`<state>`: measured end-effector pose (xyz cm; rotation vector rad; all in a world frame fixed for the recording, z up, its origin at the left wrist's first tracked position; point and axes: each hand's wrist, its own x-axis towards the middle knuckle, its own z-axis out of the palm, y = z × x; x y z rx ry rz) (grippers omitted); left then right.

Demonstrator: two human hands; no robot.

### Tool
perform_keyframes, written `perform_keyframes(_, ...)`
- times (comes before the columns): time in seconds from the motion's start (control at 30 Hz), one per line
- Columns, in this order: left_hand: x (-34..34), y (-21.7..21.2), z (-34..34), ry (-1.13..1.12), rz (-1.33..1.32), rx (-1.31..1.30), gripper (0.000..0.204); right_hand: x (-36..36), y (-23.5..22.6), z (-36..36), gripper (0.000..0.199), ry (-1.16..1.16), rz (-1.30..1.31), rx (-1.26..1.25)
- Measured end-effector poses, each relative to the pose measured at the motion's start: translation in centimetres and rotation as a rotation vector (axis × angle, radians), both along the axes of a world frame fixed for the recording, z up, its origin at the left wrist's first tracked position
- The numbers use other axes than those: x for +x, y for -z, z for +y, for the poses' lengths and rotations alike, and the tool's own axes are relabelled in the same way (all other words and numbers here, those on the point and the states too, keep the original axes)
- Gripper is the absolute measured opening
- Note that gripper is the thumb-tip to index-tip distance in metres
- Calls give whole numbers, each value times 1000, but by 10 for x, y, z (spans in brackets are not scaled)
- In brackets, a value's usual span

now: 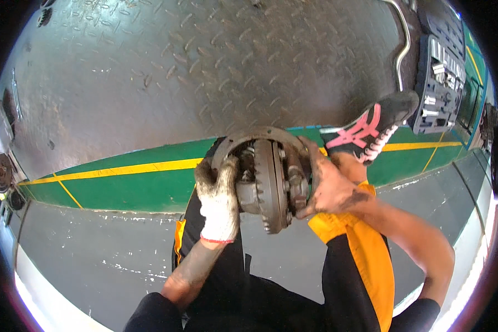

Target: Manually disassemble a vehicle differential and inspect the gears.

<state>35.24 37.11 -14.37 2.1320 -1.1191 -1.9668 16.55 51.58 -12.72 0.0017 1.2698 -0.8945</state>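
Note:
A heavy, greasy metal gear assembly (268, 182) with a toothed ring gear and a round flange is held up between my two hands, above my knees. My left hand (220, 199), in a dirty white work glove with a red cuff, grips its left side. My right hand (329, 185) is bare and smeared with grease, and it grips the right side near the bolts. Below the assembly are my legs in black and orange trousers (359, 260).
A steel checker plate (205, 66) covers the ground ahead, edged by a green strip with yellow lines (122, 182). My black and pink shoe (371, 130) rests at the right. An open socket set case (440, 83) and a bent metal bar (404, 50) lie at upper right.

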Motion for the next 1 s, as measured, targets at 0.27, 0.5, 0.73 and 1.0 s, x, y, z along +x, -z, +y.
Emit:
perform_keyframes(0.27,18,13,-10,307,2,-95,30,2,1,1,133,-264,219,88)
perform_keyframes(0.5,16,15,-26,439,43,-248,37,13,7,0,134,-179,123,58)
perform_keyframes(0.73,11,12,-24,152,66,0,56,24,12,10,140,-154,21,52)
perform_keyframes(1.0,30,19,-27,454,74,-137,58,47,25,16,138,33,235,-100)
